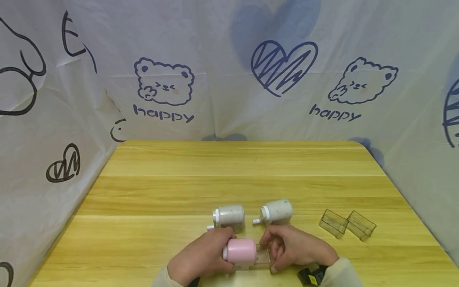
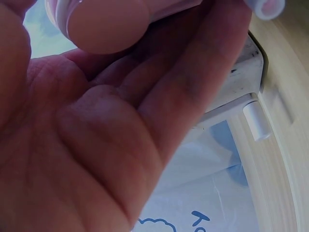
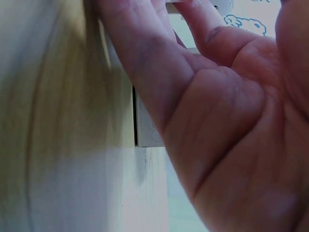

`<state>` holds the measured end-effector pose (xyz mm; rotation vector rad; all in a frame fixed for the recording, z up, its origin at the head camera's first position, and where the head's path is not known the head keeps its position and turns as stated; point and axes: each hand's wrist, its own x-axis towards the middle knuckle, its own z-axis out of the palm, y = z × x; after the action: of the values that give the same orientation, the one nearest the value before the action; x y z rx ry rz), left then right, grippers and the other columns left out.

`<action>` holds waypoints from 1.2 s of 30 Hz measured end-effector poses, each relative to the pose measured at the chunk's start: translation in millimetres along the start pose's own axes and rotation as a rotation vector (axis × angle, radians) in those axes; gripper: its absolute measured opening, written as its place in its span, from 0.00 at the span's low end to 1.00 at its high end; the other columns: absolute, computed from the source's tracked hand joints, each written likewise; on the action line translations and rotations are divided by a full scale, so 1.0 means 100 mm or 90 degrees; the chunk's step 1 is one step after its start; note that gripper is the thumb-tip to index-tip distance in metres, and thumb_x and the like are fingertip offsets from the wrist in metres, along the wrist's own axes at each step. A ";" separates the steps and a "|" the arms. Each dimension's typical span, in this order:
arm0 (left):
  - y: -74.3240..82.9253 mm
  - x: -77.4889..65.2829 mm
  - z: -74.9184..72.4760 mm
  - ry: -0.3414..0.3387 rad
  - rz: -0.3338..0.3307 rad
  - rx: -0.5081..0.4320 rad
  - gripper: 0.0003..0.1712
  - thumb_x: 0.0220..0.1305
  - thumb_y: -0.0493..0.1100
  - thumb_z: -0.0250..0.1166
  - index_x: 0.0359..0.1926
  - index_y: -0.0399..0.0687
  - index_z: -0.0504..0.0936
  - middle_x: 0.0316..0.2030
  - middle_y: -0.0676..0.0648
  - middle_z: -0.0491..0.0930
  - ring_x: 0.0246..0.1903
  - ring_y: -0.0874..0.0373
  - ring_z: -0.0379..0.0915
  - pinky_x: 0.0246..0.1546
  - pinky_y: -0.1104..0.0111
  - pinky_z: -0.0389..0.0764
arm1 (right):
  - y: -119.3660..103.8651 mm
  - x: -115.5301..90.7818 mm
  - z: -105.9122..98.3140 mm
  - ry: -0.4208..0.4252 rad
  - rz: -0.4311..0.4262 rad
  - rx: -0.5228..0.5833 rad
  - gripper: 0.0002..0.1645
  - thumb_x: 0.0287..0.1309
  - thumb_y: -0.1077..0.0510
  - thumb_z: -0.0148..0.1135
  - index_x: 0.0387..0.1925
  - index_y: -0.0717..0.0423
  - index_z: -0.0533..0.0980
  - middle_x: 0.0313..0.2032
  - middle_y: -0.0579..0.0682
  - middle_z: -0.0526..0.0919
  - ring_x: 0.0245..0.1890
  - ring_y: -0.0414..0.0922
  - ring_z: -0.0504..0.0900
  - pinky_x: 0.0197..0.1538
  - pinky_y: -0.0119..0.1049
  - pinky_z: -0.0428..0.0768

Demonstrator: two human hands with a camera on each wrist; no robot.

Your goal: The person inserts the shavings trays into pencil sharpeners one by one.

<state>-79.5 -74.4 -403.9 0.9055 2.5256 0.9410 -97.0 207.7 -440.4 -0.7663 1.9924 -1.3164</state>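
My left hand (image 1: 206, 253) grips a pink hand-crank pencil sharpener (image 1: 242, 250) near the front edge of the table, its thumb on the near side and fingers on the far side. In the left wrist view, the pink body (image 2: 108, 24) lies above the palm. From the sharpener's right side sticks out a clear shavings drawer (image 1: 263, 258). My right hand (image 1: 299, 245) pinches the drawer's outer end between thumb and fingers. In the right wrist view, the hand hides most of what it holds.
Just behind the hands stand two greyish-white crank sharpeners, one left (image 1: 231, 215) and one right (image 1: 279, 211). Two clear smoky drawers, one (image 1: 333, 223) beside the other (image 1: 361, 226), lie to the right on the wooden table (image 1: 229, 171). A printed cloth (image 1: 222, 87) hangs behind.
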 end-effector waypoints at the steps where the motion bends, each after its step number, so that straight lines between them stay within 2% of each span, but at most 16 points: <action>1: 0.00 0.00 0.00 0.001 0.001 0.001 0.23 0.38 0.41 0.73 0.38 0.51 0.74 0.28 0.60 0.70 0.27 0.66 0.67 0.30 0.71 0.71 | 0.00 0.00 0.00 0.000 -0.003 -0.001 0.29 0.41 0.59 0.74 0.48 0.56 0.72 0.29 0.52 0.81 0.28 0.44 0.81 0.31 0.38 0.79; 16: 0.00 -0.01 0.01 0.003 0.000 0.002 0.22 0.38 0.40 0.73 0.38 0.52 0.74 0.27 0.60 0.70 0.25 0.66 0.66 0.29 0.71 0.71 | -0.01 0.00 0.01 -0.012 -0.017 0.025 0.29 0.43 0.60 0.74 0.49 0.58 0.71 0.31 0.56 0.80 0.29 0.44 0.81 0.33 0.40 0.80; 36: -0.02 -0.01 0.02 0.006 -0.001 -0.003 0.22 0.39 0.41 0.73 0.38 0.53 0.74 0.28 0.60 0.70 0.27 0.66 0.67 0.30 0.71 0.71 | 0.02 0.02 0.02 -0.003 -0.024 0.003 0.29 0.43 0.59 0.74 0.49 0.55 0.72 0.31 0.54 0.81 0.30 0.43 0.80 0.33 0.39 0.79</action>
<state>-78.4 -75.7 -406.0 0.8994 2.5306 0.9520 -97.1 205.6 -443.2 -0.8084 1.9788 -1.3390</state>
